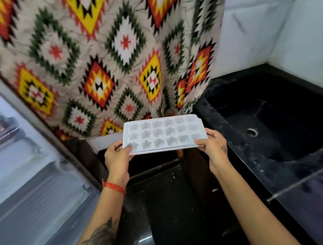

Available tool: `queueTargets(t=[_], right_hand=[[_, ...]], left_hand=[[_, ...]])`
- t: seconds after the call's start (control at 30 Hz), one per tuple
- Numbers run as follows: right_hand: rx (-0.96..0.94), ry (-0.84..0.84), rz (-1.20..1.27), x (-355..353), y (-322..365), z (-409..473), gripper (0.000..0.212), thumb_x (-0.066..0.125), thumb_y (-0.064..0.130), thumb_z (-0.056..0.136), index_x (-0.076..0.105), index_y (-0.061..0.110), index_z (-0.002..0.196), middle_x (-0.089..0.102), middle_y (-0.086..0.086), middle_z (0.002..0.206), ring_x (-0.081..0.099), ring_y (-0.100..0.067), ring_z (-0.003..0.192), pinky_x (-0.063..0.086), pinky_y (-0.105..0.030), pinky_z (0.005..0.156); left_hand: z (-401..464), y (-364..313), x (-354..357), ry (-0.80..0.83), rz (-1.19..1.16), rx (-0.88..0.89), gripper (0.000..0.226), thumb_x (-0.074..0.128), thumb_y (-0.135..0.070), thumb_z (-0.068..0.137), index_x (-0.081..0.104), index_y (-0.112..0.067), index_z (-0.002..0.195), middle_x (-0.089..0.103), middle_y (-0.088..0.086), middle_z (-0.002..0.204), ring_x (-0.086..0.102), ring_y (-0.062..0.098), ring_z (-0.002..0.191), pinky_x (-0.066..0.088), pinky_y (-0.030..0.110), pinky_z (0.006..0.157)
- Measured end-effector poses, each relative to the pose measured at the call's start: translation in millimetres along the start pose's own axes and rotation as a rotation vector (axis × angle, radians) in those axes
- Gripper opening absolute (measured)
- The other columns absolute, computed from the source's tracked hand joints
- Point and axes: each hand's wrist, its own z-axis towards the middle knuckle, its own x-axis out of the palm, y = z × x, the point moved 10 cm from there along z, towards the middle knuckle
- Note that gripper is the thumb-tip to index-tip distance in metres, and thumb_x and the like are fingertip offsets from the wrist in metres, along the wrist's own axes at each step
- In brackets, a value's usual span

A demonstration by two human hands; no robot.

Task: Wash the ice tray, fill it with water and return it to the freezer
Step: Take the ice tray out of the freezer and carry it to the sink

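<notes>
Tray (164, 134): white ice tray, star-shaped cells in three rows, held level in the air between both hands, above the dark floor gap between fridge and worktop. Left hand (117, 156) grips the near-left corner, thumb on top over the corner cell, fingers curled under the rim. Right hand (213, 146) pinches the right short edge, thumb on the top rim, fingers (211, 133) wrapped beneath. Cells' contents unclear, too blurred. Open fridge (14, 153) to the left. Black sink (269, 131) in the black worktop (247, 166) to the right. Patterned curtain (97, 59) hangs behind the tray.
</notes>
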Motion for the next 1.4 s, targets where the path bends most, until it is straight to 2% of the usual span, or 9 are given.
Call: queueTargets(t=[0.17,0.4,0.5,0.57,0.7,0.87,1.07,1.27,1.4], right_hand=[[-0.025,-0.134,0.062,-34.8,12.2,35.5,0.036,0.066,-0.004,0.074,0.061,0.016,0.103,0.070,-0.004,0.102,0.068,-0.024,0.096,0.056,-0.042,0.087],[-0.059,-0.324,0.117,-95.9,31.3,70.5,0.033,0.069,-0.003,0.073,0.061,0.021,0.094,0.070,-0.001,0.097,0.068,-0.021,0.095,0.055,-0.039,0.086],[-0.068,-0.386,0.128,-122.9,38.9,90.6,0.031,0.066,-0.004,0.075,0.061,0.017,0.098,0.070,-0.003,0.099,0.067,-0.020,0.095,0.055,-0.033,0.082],[-0.069,-0.415,0.130,-140.6,43.4,104.1,0.033,0.065,-0.004,0.076,0.061,0.014,0.103,0.070,-0.004,0.101,0.067,-0.020,0.096,0.055,-0.032,0.081],[-0.082,-0.500,0.141,-174.3,54.0,128.5,0.033,0.063,-0.003,0.076,0.061,0.018,0.102,0.069,-0.003,0.103,0.065,-0.021,0.099,0.054,-0.037,0.086],[-0.107,-0.567,0.189,-205.5,65.5,147.7,0.032,0.062,-0.005,0.076,0.060,0.018,0.099,0.068,-0.003,0.102,0.066,-0.020,0.097,0.052,-0.029,0.075],[-0.087,-0.703,0.196,-244.9,71.5,163.0,0.032,0.063,-0.005,0.077,0.059,0.023,0.093,0.067,0.001,0.100,0.065,-0.020,0.098,0.055,-0.038,0.085],[-0.091,-0.840,0.202,-274.8,76.4,173.6,0.032,0.063,-0.004,0.077,0.060,0.022,0.095,0.067,0.000,0.101,0.065,-0.020,0.098,0.055,-0.040,0.086],[-0.077,-0.920,0.205,-291.5,82.4,183.0,0.031,0.063,-0.005,0.077,0.060,0.021,0.093,0.067,-0.003,0.102,0.065,-0.024,0.099,0.054,-0.045,0.088]], left_hand=[[29.8,-8.5,77.5,0.146,0.054,0.003,0.030,0.063,-0.003,0.087,0.054,-0.004,0.116,0.062,0.010,0.109,0.062,0.024,0.099,0.051,0.034,0.080],[42.8,-8.4,187.8,0.329,0.150,0.014,0.037,0.063,-0.005,0.087,0.053,-0.002,0.123,0.061,0.011,0.112,0.061,0.024,0.098,0.052,0.034,0.079],[45.9,-5.1,238.2,0.392,0.189,0.028,0.037,0.064,-0.005,0.086,0.055,-0.001,0.122,0.062,0.011,0.109,0.062,0.024,0.095,0.052,0.032,0.076],[45.7,-4.3,269.3,0.427,0.205,0.031,0.037,0.064,-0.005,0.086,0.055,-0.001,0.122,0.062,0.011,0.110,0.062,0.024,0.096,0.052,0.035,0.081],[41.5,-8.1,329.7,0.495,0.228,0.054,0.033,0.064,-0.004,0.087,0.055,-0.003,0.119,0.063,0.008,0.108,0.063,0.024,0.097,0.053,0.037,0.084],[35.7,-3.0,389.3,0.574,0.229,0.046,0.036,0.065,-0.006,0.087,0.054,-0.002,0.121,0.065,0.010,0.108,0.064,0.024,0.096,0.054,0.037,0.082],[21.4,2.2,458.4,0.703,0.265,0.023,0.032,0.065,-0.010,0.087,0.051,-0.009,0.115,0.064,0.008,0.102,0.064,0.024,0.094,0.053,0.042,0.087],[14.8,14.4,526.2,0.842,0.289,-0.047,0.030,0.066,-0.014,0.087,0.047,-0.013,0.110,0.063,0.011,0.106,0.065,0.028,0.097,0.053,0.044,0.088],[5.7,17.2,571.5,0.959,0.318,-0.078,0.031,0.061,-0.021,0.091,0.052,-0.007,0.116,0.066,0.011,0.108,0.066,0.025,0.094,0.055,0.039,0.082]])
